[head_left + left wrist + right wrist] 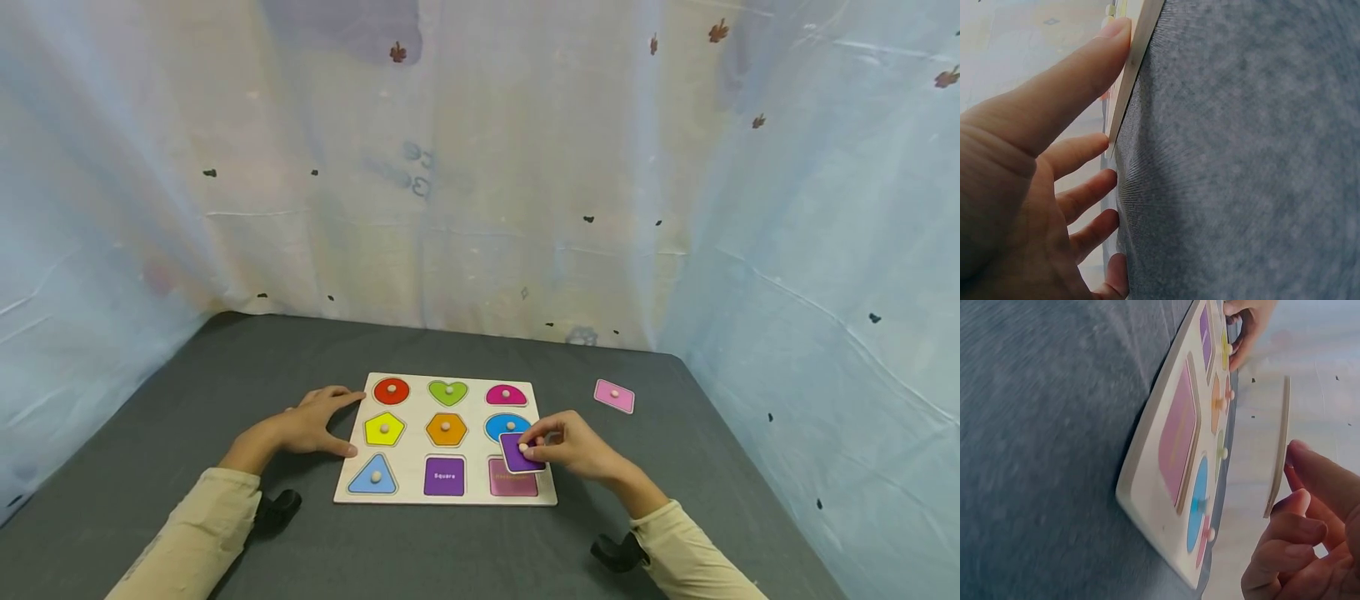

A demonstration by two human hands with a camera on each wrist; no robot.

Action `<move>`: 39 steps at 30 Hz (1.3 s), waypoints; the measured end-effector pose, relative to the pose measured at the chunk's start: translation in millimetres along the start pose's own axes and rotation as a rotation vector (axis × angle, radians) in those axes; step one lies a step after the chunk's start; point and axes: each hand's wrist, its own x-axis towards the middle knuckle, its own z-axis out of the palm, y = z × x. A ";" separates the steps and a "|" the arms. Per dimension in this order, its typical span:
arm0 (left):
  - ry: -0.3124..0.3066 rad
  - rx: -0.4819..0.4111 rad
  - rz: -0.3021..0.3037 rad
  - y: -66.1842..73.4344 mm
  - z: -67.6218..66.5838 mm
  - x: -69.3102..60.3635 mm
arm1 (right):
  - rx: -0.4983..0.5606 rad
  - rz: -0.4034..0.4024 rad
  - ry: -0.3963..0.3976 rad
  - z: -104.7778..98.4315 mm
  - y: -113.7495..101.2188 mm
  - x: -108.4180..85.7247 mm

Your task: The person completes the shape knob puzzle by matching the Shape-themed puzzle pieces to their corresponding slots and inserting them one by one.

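My right hand (573, 450) pinches the small round knob of a purple square puzzle piece (513, 458), held tilted over the lower right of a white wooden shape puzzle board (408, 450). In the right wrist view the piece (1280, 447) shows edge-on, apart from the board. Below it lies a pink recess (513, 489), partly covered. To its left is a purple recess labelled "Square" (445, 477). My left hand (303, 425) rests at the board's left edge, thumb and fingers spread; in the left wrist view the thumb (1100, 53) touches the edge.
A pink rectangular piece (615, 396) lies on the grey cloth right of the board. Several knobbed shapes sit in the board, among them a red circle (392, 401), a green heart (447, 400) and a blue triangle (374, 485). A pale curtain (480, 208) hangs behind.
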 end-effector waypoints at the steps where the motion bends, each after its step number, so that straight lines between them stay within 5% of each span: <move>1: 0.000 0.001 -0.001 0.0 0.1 0.4 | -0.004 0.001 -0.002 1.5 -1.3 1.3; 39: -0.008 -0.008 -0.002 0.4 -0.8 0.4 | 0.063 0.038 -0.105 60.5 -22.9 42.8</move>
